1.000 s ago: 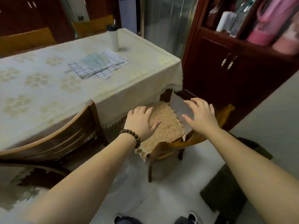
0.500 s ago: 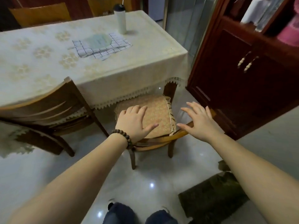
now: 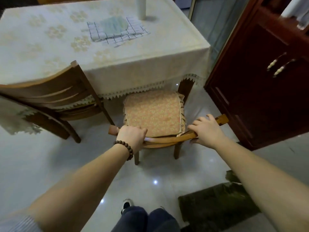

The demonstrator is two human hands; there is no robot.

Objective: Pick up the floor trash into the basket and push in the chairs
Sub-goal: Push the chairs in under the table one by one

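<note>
A wooden chair [image 3: 167, 141] with an orange patterned seat cushion [image 3: 153, 113] stands at the near edge of the dining table [image 3: 138, 64], its seat partly under the lace-edged cloth. My left hand [image 3: 132, 137] grips the left end of the chair's curved top rail. My right hand [image 3: 206, 129] is closed over the rail's right end. A second wooden chair [image 3: 50, 96] is tucked against the table to the left. No trash or basket shows.
A dark red cabinet [image 3: 260, 84] stands close on the right of the chair. A dark mat [image 3: 215, 208] lies on the glossy floor at lower right. A checked cloth [image 3: 117, 30] and a white bottle [image 3: 141, 7] rest on the table.
Both hands dropped from hovering over the cushion onto the chair's top rail and closed on it. The view tilted down and pulled back.
</note>
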